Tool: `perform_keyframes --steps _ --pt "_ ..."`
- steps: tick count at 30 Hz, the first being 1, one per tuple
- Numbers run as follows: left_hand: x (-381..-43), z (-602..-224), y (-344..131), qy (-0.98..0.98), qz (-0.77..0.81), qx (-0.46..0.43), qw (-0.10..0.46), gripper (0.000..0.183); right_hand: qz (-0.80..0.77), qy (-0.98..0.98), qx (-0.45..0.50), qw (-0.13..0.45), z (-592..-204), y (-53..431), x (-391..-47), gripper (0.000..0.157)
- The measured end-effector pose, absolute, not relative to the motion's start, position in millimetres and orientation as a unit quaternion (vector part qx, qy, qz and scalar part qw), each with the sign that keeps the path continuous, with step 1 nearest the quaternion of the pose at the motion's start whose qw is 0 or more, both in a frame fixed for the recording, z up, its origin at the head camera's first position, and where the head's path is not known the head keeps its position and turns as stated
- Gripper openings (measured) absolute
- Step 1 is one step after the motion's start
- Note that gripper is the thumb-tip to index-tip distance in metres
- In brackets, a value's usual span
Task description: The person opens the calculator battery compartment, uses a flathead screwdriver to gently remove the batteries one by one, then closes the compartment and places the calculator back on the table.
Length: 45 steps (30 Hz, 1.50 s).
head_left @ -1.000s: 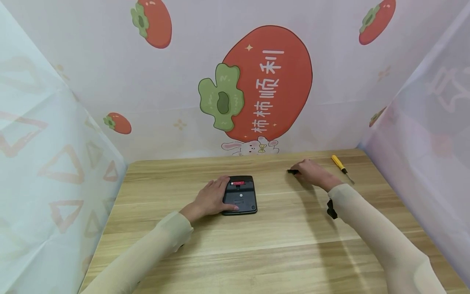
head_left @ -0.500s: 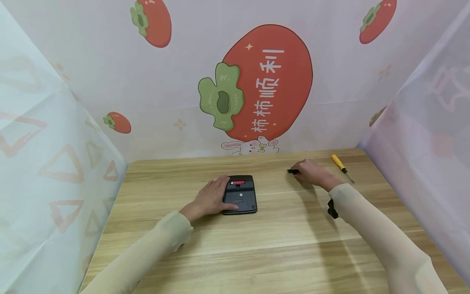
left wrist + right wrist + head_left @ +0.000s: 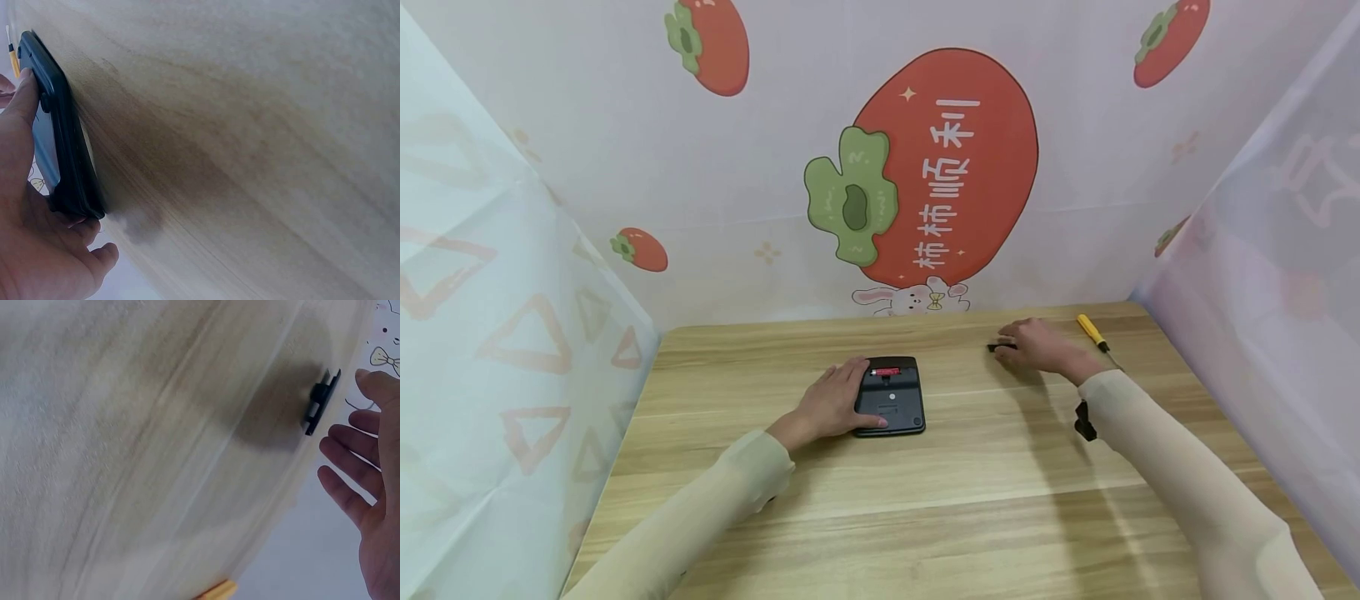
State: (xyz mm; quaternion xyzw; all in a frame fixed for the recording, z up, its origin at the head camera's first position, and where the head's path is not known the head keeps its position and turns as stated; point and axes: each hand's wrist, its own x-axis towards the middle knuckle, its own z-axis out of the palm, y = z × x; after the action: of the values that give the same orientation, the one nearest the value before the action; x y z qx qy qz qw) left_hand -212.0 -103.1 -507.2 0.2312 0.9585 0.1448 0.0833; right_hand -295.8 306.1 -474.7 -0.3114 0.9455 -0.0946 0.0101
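Note:
A black calculator [image 3: 901,408] lies face down on the wooden table, its battery slot uncovered with a red battery [image 3: 886,372] in it. My left hand [image 3: 829,406] grips it from the left side, thumb over the near end and fingers at the far end. In the left wrist view the thumb lies over the edge of the calculator [image 3: 65,125]. To the right, a small black battery cover [image 3: 323,403] lies on the table. My right hand [image 3: 1039,345] is beside it with fingers loosely spread; the right wrist view shows a gap between fingertips and cover.
A screwdriver [image 3: 1090,331] with a yellow handle lies at the back right, just beyond the right hand. Printed cloth walls [image 3: 760,192] enclose the table [image 3: 925,517] at the back and both sides.
My right hand has let go of the black battery cover, its fingers spreading and lifting slightly away to the right. The left hand and calculator stay in place.

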Motion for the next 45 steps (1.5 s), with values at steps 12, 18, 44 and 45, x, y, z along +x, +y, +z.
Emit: perform_keyframes --steps 12,18,44,45 --pt "-211 -506 -103 0.959 0.143 0.23 0.084 0.116 -0.065 0.973 -0.219 0.011 -454 325 -302 0.052" --pt "-211 -505 -103 0.96 0.142 0.227 0.086 0.117 -0.067 0.98 -0.189 0.015 -443 338 -308 0.056" --pt "-213 -505 -102 0.959 0.142 0.228 0.09 0.115 -0.118 0.986 -0.017 0.12 -419 404 -322 0.074" --pt "-213 -505 -102 0.959 0.142 0.228 0.09 0.115 -0.118 0.985 -0.013 0.124 -419 406 -322 0.074"
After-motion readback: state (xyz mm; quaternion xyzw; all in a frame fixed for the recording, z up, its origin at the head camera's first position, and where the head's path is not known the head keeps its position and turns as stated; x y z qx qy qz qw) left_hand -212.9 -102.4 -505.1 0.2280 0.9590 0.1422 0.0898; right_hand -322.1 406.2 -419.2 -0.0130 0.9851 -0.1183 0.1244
